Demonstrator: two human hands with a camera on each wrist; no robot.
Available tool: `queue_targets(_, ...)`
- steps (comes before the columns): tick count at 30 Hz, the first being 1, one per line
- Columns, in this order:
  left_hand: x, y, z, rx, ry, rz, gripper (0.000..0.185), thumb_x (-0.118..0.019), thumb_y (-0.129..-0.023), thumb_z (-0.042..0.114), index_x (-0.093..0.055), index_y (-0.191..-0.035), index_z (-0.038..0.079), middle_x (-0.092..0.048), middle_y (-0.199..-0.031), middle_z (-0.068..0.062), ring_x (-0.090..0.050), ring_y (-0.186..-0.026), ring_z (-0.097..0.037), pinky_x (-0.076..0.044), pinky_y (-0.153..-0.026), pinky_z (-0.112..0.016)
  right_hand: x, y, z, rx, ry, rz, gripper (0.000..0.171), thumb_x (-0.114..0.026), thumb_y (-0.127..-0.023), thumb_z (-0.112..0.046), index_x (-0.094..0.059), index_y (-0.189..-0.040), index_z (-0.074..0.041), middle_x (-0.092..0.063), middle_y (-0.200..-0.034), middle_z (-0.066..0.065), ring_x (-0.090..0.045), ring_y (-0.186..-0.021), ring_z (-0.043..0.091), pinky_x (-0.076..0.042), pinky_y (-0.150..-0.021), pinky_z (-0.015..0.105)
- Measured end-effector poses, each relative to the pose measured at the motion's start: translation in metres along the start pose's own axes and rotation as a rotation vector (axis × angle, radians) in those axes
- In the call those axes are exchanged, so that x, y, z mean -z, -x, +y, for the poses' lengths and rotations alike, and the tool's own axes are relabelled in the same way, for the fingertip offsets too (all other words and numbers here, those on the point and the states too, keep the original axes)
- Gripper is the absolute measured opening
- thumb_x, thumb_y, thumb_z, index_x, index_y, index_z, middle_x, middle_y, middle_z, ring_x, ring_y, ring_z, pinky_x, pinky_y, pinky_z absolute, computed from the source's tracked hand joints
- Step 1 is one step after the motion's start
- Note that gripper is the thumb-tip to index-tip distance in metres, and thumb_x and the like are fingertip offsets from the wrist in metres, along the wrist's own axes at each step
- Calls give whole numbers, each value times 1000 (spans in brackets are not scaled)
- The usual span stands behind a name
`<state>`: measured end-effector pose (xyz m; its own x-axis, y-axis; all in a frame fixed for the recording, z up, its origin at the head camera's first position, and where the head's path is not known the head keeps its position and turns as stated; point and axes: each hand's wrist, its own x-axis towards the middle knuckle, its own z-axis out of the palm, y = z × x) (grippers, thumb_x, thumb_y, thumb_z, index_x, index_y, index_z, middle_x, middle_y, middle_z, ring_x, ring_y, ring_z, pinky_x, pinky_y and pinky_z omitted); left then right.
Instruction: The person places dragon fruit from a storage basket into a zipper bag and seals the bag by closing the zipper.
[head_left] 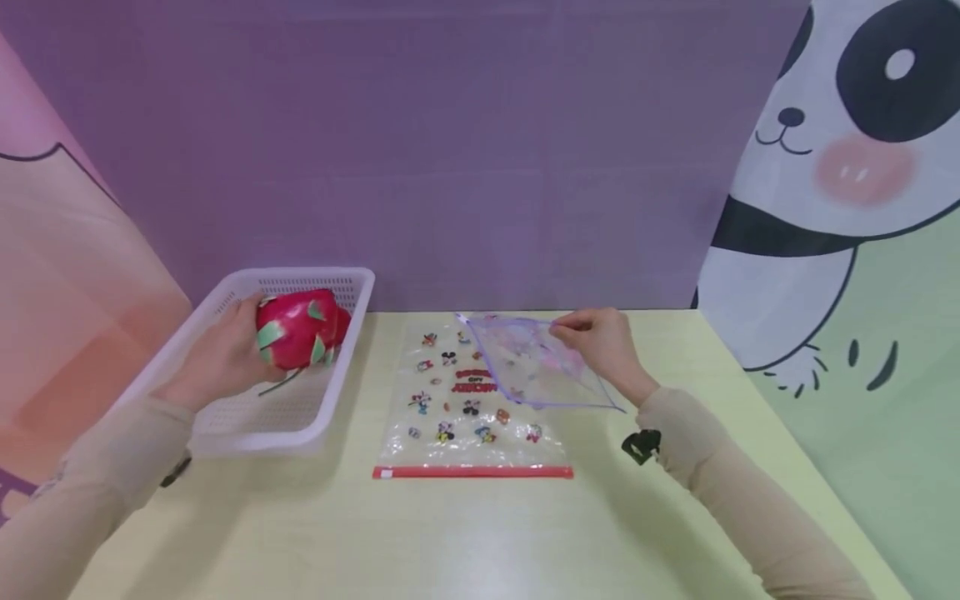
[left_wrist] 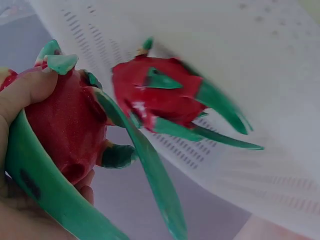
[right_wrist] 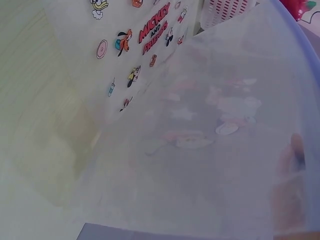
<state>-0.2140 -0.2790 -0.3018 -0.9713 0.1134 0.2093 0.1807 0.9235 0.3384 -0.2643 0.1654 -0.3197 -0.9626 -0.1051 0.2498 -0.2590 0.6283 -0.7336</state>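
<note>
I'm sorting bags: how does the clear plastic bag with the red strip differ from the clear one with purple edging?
The clear plastic bag with a red strip lies flat on the pale table; the clear plastic bag with purple edging is pinched and raised by the right hand. The red-strip bag shows bold "MICKEY AND FRIENDS" lettering; the purple-edged bag shows paler, pinkish print. Both are see-through.

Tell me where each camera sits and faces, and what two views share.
Head: head-worn, facing forward and down at the table; left hand, right hand and sleeved forearms show.
Left wrist: worn there, facing the held red fruit and basket; part of the left hand shows.
Right wrist: worn there, facing the purple-edged bag; the right hand shows blurred.
Head and left wrist share that fruit and basket.
</note>
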Motion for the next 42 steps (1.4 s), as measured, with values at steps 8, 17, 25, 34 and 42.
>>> queue_targets(8, 8, 6, 31, -53, 19, -16, 101, -81, -62, 17, -19, -137, -10, -38, -122, -30, -42, -105, -44, -47, -79, -60, 2, 3, -1, 3, -4, 16, 16, -68, -82, -18, -73, -91, -6, -71, -86, 12, -61, -65, 14, -45, -52, 19)
queue_targets(17, 5, 17, 66, -117, 15, -8, 106, -85, -57, 17, -19, -138, 0, -39, -125, -23, -43, -107, -42, -52, -73, -56, -2, 3, 0, 3, -7, 8, 16, -68, -83, -18, -72, -92, -5, -71, -86, 13, -63, -68, 21, -47, -54, 21)
queue_targets(25, 0, 27, 94, -125, 57, -54, 107, -85, -59, 21, -19, -140, 1, -38, -127, -20, -41, -112, -38, -52, -76, -54, -4, 2, -1, 7, -19, 10, 17, -68, -82, -17, -72, -92, -4, -71, -87, 14, -65, -71, 22, -49, -57, 20)
queue_targets(34, -13, 32, 124, -160, 77, -117, 105, -86, -58, 24, -23, -139, 3, -44, -125, -15, -47, -110, -33, -55, -73, -47, -5, 4, -5, 36, -12, 31, 16, -68, -82, -16, -73, -91, -4, -71, -85, 14, -64, -67, 16, -49, -56, 19)
queue_targets(42, -30, 32, 145, -222, 158, -148, 103, -87, -57, 22, -25, -138, 7, -44, -127, -10, -47, -113, -29, -56, -74, -42, -8, 5, -7, 22, -25, 16, 15, -68, -82, -15, -72, -91, -4, -71, -86, 14, -63, -64, 12, -49, -56, 20)
